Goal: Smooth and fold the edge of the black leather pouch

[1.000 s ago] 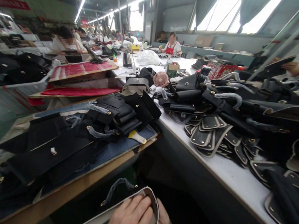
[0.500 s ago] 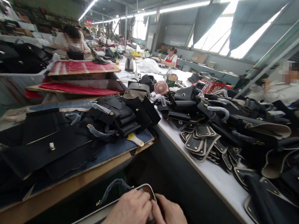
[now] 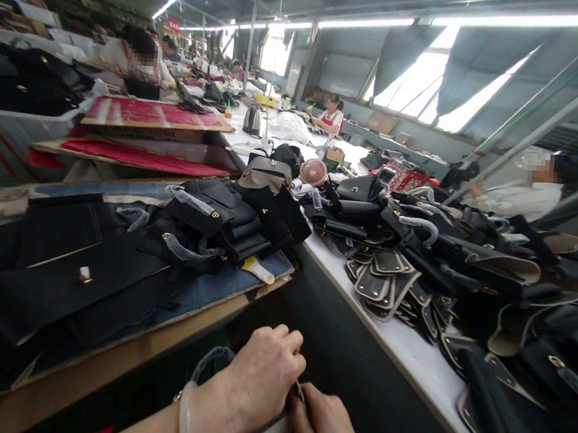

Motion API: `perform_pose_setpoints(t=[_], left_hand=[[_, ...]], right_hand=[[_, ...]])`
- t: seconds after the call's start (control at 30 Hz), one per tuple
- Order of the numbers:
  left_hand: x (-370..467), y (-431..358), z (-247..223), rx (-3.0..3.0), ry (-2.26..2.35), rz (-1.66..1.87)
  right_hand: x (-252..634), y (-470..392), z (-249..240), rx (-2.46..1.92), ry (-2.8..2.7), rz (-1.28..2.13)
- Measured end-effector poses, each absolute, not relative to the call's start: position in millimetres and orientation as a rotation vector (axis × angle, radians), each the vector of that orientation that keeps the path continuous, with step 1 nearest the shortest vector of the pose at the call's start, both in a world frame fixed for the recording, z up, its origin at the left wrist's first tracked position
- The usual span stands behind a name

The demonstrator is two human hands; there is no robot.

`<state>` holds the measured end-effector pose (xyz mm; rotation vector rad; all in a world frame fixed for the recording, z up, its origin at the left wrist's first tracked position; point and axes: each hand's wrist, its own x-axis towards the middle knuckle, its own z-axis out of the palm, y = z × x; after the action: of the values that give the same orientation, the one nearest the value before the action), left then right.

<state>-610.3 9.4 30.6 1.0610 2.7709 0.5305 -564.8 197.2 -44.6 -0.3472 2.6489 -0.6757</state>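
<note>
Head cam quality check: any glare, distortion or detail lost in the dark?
Head view: slanted skylight windows blown out white; wide-angle stretch toward the edges; black leather bag pieces lose detail in dark heaps; left hand and right hand sharp but cropped at the bottom edge.

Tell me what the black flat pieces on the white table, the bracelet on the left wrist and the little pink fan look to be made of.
Flat pieces: probably leather or a leather-like sheet, matte black with pale edge trim, lying stiff in overlapping stacks.
Bracelet: looks like jade or glass, pale, smooth and translucent; which one cannot be told.
Fan: likely plastic, pink, with a moulded round grille.
</note>
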Motion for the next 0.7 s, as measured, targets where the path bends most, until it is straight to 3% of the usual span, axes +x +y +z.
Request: perform_pose_setpoints(t=[0.33, 0.7], left_hand=[[-643, -5, 17, 1.017, 2.445, 0.738], [-644, -6, 5, 0.783, 2.309, 0.989]], right_hand=[[-569, 201, -58, -0.360, 2.595, -0.674], [-570, 199, -51, -0.322, 2.489, -0.888]])
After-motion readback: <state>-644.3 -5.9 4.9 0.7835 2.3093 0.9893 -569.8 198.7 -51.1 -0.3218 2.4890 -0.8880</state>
